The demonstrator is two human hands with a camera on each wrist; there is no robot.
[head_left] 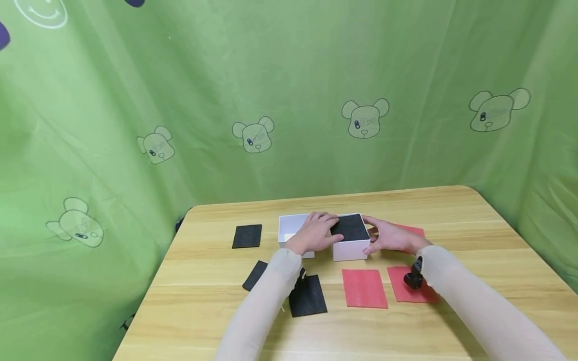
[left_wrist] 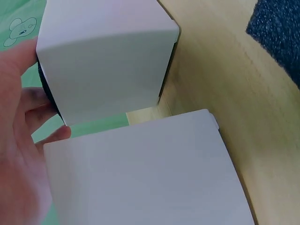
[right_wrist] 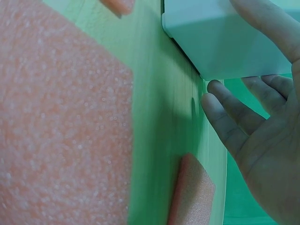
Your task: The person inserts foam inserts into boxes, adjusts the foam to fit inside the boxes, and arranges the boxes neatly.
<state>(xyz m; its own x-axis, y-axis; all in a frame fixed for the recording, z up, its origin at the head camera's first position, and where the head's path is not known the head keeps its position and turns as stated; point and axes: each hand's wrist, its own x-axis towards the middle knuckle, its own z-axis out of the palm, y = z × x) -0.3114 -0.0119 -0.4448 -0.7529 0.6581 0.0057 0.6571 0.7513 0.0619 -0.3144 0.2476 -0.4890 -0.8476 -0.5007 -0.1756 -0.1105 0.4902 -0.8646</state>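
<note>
Two white boxes stand side by side on the table. The right box (head_left: 349, 252) holds a black foam sheet (head_left: 351, 227) level with its rim. My left hand (head_left: 314, 234) reaches over the gap between the boxes, its fingertips at the black sheet and the left rim. My right hand (head_left: 391, 237) holds the same box's right side, thumb at the front corner and fingers farther back; in the right wrist view two fingers extend beside the box (right_wrist: 215, 42). The left box (head_left: 292, 221) is open on top, with something pale inside, partly hidden by my left hand.
Black foam sheets lie at the far left (head_left: 247, 236), beside the left forearm (head_left: 255, 275) and in front (head_left: 309, 297). Red sheets lie front centre (head_left: 365, 289), under the right wrist (head_left: 399, 291) and behind the right hand (head_left: 413, 230). A green curtain (head_left: 298, 170) hangs behind the table (head_left: 203, 301).
</note>
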